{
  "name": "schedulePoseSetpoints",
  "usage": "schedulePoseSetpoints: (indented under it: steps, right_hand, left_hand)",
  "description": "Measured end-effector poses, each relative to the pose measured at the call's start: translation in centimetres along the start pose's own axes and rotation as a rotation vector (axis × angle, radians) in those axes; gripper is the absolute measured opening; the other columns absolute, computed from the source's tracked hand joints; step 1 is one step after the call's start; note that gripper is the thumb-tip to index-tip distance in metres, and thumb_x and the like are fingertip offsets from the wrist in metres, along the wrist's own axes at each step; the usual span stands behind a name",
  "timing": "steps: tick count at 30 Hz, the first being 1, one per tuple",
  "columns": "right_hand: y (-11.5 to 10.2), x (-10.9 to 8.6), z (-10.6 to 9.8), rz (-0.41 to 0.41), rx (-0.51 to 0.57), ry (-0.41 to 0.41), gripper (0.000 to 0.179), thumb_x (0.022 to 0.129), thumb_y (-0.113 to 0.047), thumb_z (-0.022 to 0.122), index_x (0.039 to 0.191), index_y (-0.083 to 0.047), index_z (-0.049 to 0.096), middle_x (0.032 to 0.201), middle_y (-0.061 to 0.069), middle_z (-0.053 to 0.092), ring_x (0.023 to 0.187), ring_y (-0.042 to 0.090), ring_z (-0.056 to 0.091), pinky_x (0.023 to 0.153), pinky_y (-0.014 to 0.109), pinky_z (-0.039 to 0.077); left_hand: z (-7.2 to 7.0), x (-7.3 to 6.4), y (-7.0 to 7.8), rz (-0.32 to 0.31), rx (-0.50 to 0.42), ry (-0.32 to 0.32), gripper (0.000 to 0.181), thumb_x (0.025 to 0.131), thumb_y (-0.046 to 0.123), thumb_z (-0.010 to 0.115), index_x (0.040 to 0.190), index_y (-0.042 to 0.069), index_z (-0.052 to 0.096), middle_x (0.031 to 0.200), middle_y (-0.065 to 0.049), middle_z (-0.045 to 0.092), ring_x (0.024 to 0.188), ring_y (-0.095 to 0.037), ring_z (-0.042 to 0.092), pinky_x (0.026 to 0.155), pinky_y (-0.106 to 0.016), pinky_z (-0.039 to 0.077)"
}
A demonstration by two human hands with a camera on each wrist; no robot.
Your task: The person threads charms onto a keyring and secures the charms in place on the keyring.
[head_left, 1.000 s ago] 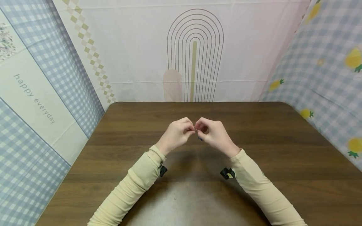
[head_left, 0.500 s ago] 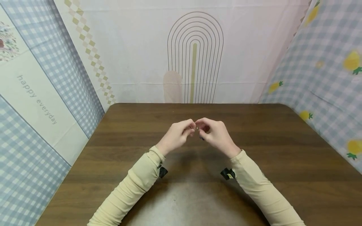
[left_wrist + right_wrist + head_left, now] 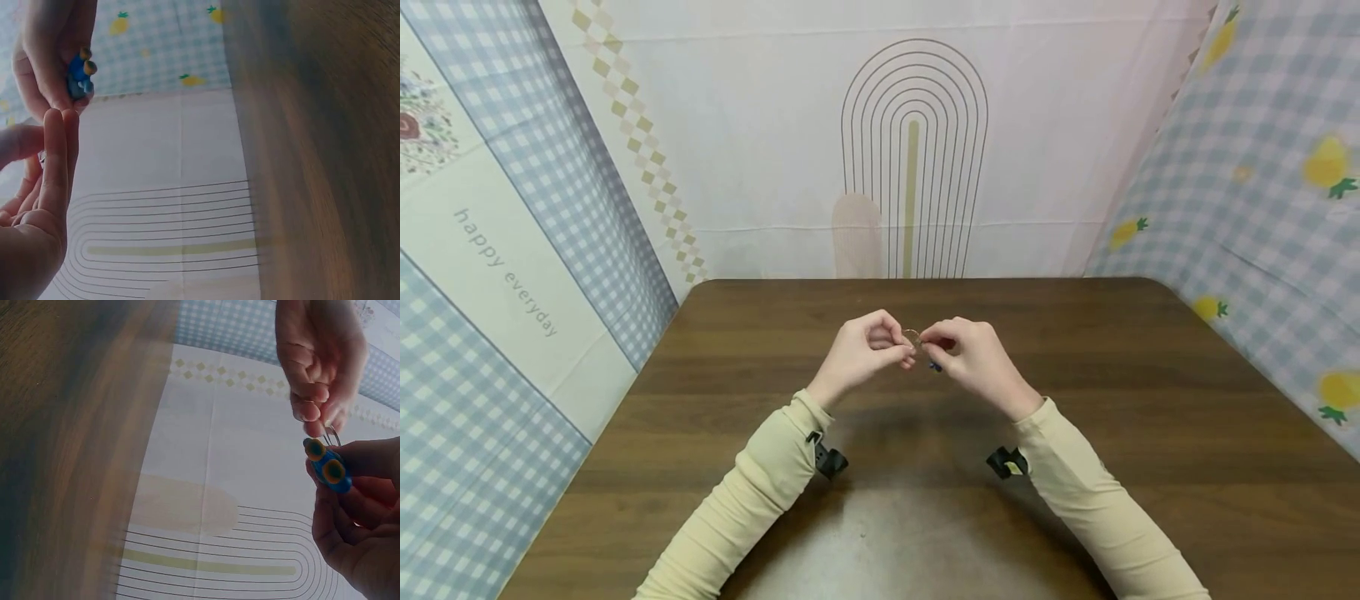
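Note:
A small keychain with a metal key ring (image 3: 335, 435) and a blue charm (image 3: 327, 466) with yellow-orange round bumps is held up above the table, between the two hands. My left hand (image 3: 867, 348) pinches the key ring between thumb and fingertips, on its left side. From the right, my right hand (image 3: 967, 353) pinches the keychain at the ring's other side, with the charm showing just under its fingers. In the left wrist view the charm (image 3: 80, 75) sticks out beside the right hand's fingers, while the ring is mostly hidden behind the left fingers.
Both hands are over a brown wood-grain table (image 3: 760, 333). A white cloth with printed arches (image 3: 760, 150) hangs behind it, and checked cloths (image 3: 1247, 208) hang at the sides. Black wrist cameras (image 3: 829, 460) are strapped under both sleeves.
Half a second ago the fingers of both hands were close together over the ring. The left hand has since shifted slightly left and turned, and the ring now shows between the hands.

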State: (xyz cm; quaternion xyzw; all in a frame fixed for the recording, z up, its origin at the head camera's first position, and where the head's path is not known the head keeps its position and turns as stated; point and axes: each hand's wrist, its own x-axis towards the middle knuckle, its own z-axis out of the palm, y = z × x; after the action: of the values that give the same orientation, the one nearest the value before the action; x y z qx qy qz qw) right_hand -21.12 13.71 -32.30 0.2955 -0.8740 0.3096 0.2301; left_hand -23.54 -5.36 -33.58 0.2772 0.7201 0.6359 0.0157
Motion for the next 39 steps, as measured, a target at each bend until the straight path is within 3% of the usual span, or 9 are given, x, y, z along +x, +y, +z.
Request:
schedulePoseSetpoints:
  steps: [5,9,17,21,27,33,37,39]
  right_hand:
    - [-0.1,0.1,0.1,0.015,-0.003,-0.023,0.007,0.084,-0.006,0.073,0.091,-0.003,0.074,0.084,0.008,0.073,0.069,0.013,0.064,0.061,0.027,0.056]
    - [-0.1,0.2,0.2,0.019,-0.003,-0.035,0.012,0.085,-0.005,0.072,0.096,-0.001,0.073,0.089,0.011,0.074,0.069,0.013,0.065,0.062,0.028,0.056]
    - [-0.1,0.1,0.4,-0.02,-0.022,-0.041,0.009,0.087,-0.002,0.069,0.094,0.0,0.073,0.083,0.009,0.073,0.07,0.015,0.064,0.064,0.029,0.057]
    - [0.0,-0.2,0.7,-0.017,-0.037,-0.016,0.007,0.087,-0.003,0.068,0.092,0.0,0.073,0.081,0.009,0.072,0.069,0.014,0.063,0.063,0.028,0.056]
    - [0.1,-0.3,0.8,0.002,-0.049,0.056,0.005,0.087,-0.005,0.069,0.089,-0.002,0.073,0.077,0.008,0.071,0.062,0.012,0.059,0.057,0.026,0.051]
    - [0.1,-0.1,0.9,0.021,-0.06,0.062,0.009,0.087,-0.006,0.07,0.094,-0.001,0.072,0.079,0.008,0.071,0.063,0.013,0.058,0.058,0.027,0.051]
    - [0.1,-0.2,1.1,0.014,-0.069,0.045,0.014,0.087,-0.005,0.069,0.099,0.001,0.072,0.083,0.01,0.073,0.066,0.014,0.06,0.061,0.029,0.053]
    - [0.1,-0.3,1.1,0.01,-0.074,0.038,0.013,0.087,-0.005,0.069,0.098,0.001,0.072,0.084,0.01,0.073,0.067,0.015,0.06,0.061,0.029,0.053]
  left_hand:
    - [-0.2,0.0,0.2,-0.027,-0.076,0.022,0.012,0.088,-0.006,0.061,0.097,-0.009,0.054,0.085,-0.028,0.069,0.065,-0.013,0.069,0.072,-0.045,0.061]
    - [-0.2,0.1,0.1,-0.029,-0.067,0.032,0.015,0.089,-0.006,0.056,0.103,-0.009,0.057,0.082,-0.027,0.069,0.062,-0.013,0.067,0.073,-0.051,0.059]
    - [-0.4,0.1,0.1,-0.055,0.03,0.035,0.021,0.088,-0.006,0.053,0.104,-0.007,0.066,0.074,-0.019,0.068,0.058,-0.011,0.062,0.062,-0.04,0.059]
    - [-0.4,0.1,-0.1,-0.054,0.049,0.022,0.021,0.093,0.0,0.055,0.109,-0.008,0.067,0.078,-0.021,0.068,0.06,-0.01,0.06,0.063,-0.035,0.058]
    - [0.1,0.2,0.1,-0.064,0.065,0.024,0.028,0.092,0.005,0.063,0.119,-0.004,0.062,0.091,-0.028,0.067,0.07,-0.025,0.065,0.066,-0.033,0.059]
    - [0.3,0.2,0.3,-0.043,0.039,0.101,0.025,0.091,0.0,0.063,0.114,-0.007,0.061,0.093,-0.03,0.068,0.064,-0.009,0.063,0.07,-0.042,0.06]
    - [0.2,0.2,0.1,-0.052,0.066,0.106,0.021,0.091,-0.001,0.062,0.11,-0.008,0.065,0.091,-0.029,0.069,0.062,-0.006,0.062,0.071,-0.046,0.06]
    - [0.2,0.1,0.0,-0.066,0.078,0.102,0.019,0.091,-0.001,0.06,0.108,-0.007,0.066,0.088,-0.027,0.069,0.061,-0.006,0.061,0.069,-0.042,0.06]
